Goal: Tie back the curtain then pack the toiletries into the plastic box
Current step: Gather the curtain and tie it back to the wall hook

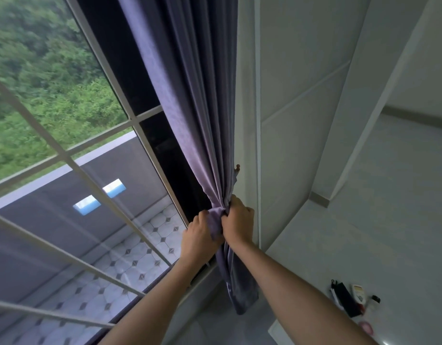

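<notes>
1. Window [65, 135] at far left: white grid frame, green hillside and a tiled balcony beyond.
2. Left hand [198, 236]: grip closed on a band of matching purple fabric, probably the tie-back, at the curtain's waist.
3. Curtain [190, 100]: purple, pleated, long axis running top to bottom, cinched to a narrow neck between the hands; tail hangs loose below.
4. Right hand [238, 224]: grip clamped on the bunched neck, touching the left hand's fabric.
5. Wall hook [237, 167]: small knob just above the right hand, on the white wall. Judgement: the tie goes up there; right hand is nearer.
6. Counter [389, 220], lower right: toiletries [349, 298] lie well apart from both hands; no plastic box visible.
</notes>
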Available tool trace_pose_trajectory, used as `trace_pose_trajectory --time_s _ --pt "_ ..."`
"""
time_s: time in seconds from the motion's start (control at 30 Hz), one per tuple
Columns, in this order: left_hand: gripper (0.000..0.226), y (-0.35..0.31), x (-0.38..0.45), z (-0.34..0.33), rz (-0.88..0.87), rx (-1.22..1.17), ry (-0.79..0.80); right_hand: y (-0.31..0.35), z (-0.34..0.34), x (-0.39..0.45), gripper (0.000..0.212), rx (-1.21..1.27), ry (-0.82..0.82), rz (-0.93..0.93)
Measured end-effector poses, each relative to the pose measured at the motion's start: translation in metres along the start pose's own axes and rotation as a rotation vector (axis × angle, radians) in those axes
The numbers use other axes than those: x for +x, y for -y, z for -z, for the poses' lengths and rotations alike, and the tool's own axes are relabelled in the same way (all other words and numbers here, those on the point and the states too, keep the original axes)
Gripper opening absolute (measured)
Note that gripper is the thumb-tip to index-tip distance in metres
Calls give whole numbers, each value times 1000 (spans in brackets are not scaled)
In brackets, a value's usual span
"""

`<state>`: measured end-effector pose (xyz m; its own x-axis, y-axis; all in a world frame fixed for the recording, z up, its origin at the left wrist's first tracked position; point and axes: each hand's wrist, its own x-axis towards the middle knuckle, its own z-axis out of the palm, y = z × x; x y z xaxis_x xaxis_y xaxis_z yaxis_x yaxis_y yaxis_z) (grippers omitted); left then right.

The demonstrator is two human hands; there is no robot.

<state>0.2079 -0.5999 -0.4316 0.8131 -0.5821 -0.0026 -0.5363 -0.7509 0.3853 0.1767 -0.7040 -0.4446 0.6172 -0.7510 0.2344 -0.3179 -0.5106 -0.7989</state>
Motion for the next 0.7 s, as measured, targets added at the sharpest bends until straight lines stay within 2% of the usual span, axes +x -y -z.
trace_pose_trajectory --time_s 0.07,0.17,0.3,0.4,0.53,0.63,0.7 --pt "49 -9 6 1 27 46 -11 -2 2 0 3 13 12 4" --pt "21 -13 15 7 12 53 -124 -7 7 0 4 63 46 30" --pt "15 -10 25 20 21 -1 -256 -15 11 -1 9 112 85 65" --pt "3 -17 28 25 25 -78 -325 -17 10 0 9 118 85 65" --pt "18 -22 36 17 195 -272 -357 -21 11 -1 13 121 47 52" --pt "38 -30 36 5 217 -484 -342 -26 15 1 18 103 33 74" --pt "31 -35 34 3 218 -602 -338 -29 18 3 20 114 47 55"
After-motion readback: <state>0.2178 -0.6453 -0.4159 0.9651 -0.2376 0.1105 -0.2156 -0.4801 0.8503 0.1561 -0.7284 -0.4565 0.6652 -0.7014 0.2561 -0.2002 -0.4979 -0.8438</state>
